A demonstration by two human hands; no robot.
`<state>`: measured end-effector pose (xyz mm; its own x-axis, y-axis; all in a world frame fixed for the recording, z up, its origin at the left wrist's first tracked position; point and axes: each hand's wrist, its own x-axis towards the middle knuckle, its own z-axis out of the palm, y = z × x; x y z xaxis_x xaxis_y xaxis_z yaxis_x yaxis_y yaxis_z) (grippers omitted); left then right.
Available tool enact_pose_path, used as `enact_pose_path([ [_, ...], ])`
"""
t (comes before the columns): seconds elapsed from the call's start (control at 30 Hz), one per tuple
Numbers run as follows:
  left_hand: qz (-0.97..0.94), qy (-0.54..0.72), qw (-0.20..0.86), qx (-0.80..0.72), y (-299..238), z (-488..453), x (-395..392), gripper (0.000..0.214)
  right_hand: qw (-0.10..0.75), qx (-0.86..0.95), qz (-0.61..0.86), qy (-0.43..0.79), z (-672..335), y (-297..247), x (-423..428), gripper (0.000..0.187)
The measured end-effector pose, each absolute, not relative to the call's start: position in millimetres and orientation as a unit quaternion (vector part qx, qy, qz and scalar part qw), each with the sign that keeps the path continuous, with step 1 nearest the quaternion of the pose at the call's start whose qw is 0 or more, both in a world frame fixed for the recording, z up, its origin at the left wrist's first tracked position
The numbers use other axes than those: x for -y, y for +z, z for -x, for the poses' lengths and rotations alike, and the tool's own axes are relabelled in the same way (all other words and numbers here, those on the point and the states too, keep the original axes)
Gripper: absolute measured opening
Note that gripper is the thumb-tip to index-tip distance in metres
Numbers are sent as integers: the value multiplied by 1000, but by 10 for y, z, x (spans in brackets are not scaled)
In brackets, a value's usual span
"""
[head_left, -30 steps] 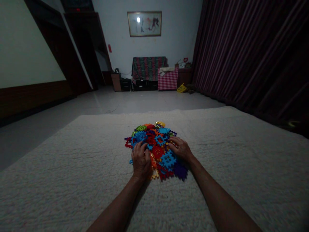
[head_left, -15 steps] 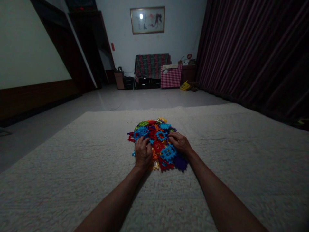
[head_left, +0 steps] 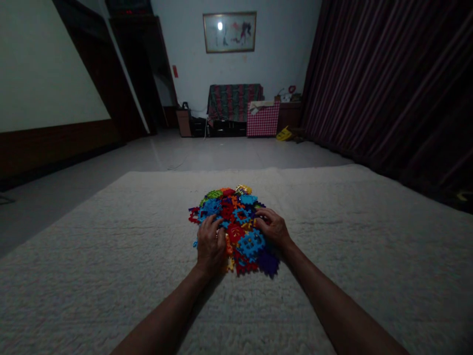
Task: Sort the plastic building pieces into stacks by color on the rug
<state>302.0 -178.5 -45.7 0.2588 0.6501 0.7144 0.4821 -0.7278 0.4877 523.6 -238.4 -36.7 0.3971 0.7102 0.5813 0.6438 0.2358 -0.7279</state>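
A heap of colourful plastic interlocking toy pieces with toothed edges lies in front of me. On top is a blue windowed piece (head_left: 252, 244), with a red piece (head_left: 235, 233) beside it and a dark purple piece (head_left: 268, 262) at the near right. My left hand (head_left: 211, 241) rests on the heap's left side, fingers bent and apart over the pieces. At the right edge, my right hand (head_left: 272, 227) touches the heap with thumb and fingers parted. No piece shows clearly in either hand, and some fingertips are partly hidden.
The heap sits on a pale quilted mat (head_left: 129, 236) over a tiled floor (head_left: 192, 155). By the far wall stand a cloth-draped item (head_left: 234, 102) and a red checked cloth (head_left: 263, 120). A dark curtain (head_left: 362, 84) hangs on the right.
The view has shifted slightly, so the heap and both hands appear a little lower and farther left. Both hands stay at the same sides of the heap.
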Motion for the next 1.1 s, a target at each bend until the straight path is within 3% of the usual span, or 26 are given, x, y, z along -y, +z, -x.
enact_pose_path([
  [0.2, -781, 491, 62, -381, 78, -3000, 1145, 31, 596, 514, 613, 67, -5665, -277, 1942, 22],
  [0.33, -807, 320, 158, -471, 294, -3216, 273, 41, 569, 517, 633, 97, -5908, -254, 1281, 18],
  [0.47, -824, 169, 253, -478, 157, -3487, -202, 61, 530, 534, 647, 128, -5982, -306, 875, 14],
  [0.67, -870, 142, 263, -392, -74, -3653, -263, 60, 431, 616, 647, 128, -5962, -338, 882, 16],
  [0.87, -881, 129, 273, -363, 10, -3624, -221, 64, 446, 632, 624, 107, -5924, -326, 964, 15],
  [1.1, -855, 121, 381, -330, 68, -3544, -246, 69, 452, 630, 623, 103, -5939, -332, 986, 14],
])
